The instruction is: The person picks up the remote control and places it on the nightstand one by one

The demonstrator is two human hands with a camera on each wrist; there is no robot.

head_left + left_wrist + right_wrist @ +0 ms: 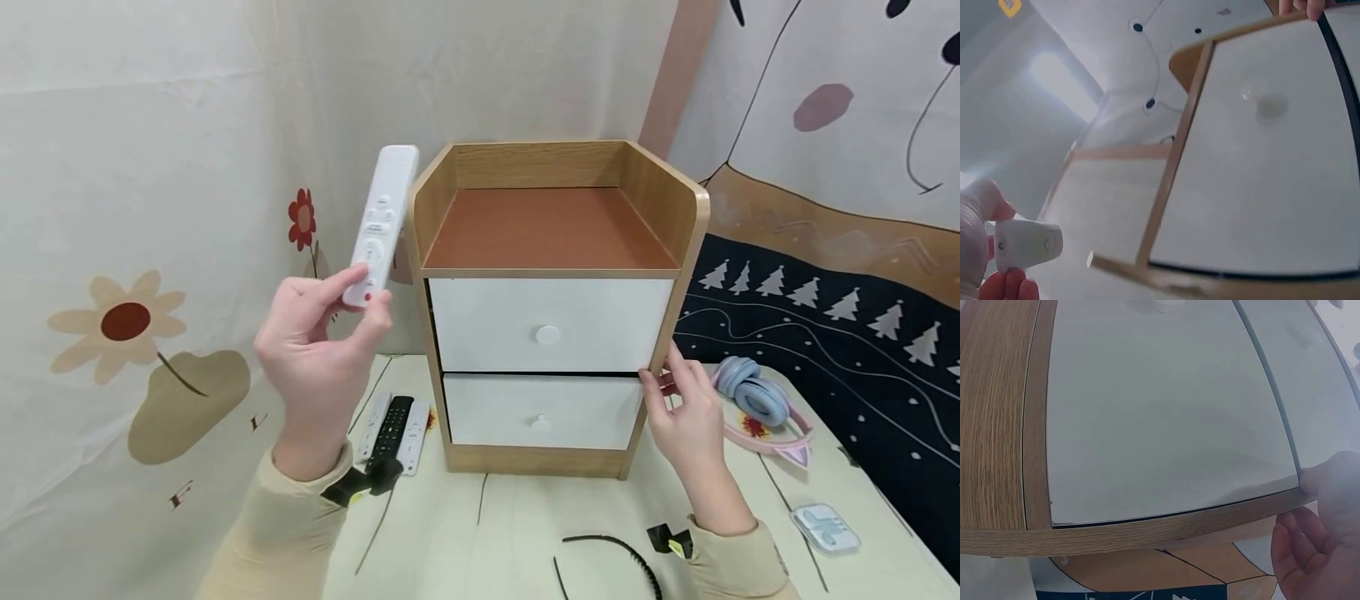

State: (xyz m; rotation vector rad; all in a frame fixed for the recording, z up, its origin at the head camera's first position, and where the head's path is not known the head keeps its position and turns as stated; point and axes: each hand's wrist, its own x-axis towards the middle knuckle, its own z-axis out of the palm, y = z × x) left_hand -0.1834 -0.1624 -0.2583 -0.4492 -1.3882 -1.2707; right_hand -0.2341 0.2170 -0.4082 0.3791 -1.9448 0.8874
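A white remote control [384, 200] is pinched by its lower end between the thumb and fingers of my left hand [318, 342]. It is raised left of a small wooden cabinet [540, 460], buttons facing me. In the left wrist view the end of the remote [1030, 244] shows between the fingers. My right hand [690, 417] grips the cabinet's right side panel, thumb at the front edge by the gap between the drawers and fingers round the outside. Both white drawers, the upper drawer [487, 325] and the lower drawer [487, 408], are closed, each with a round knob.
Several remotes, among them a black remote [392, 429], lie left of the cabinet. Blue headphones [757, 396] with a pink band and a clear earphone case [825, 528] lie at the right. A black headband [630, 550] lies near the front of the table [450, 542].
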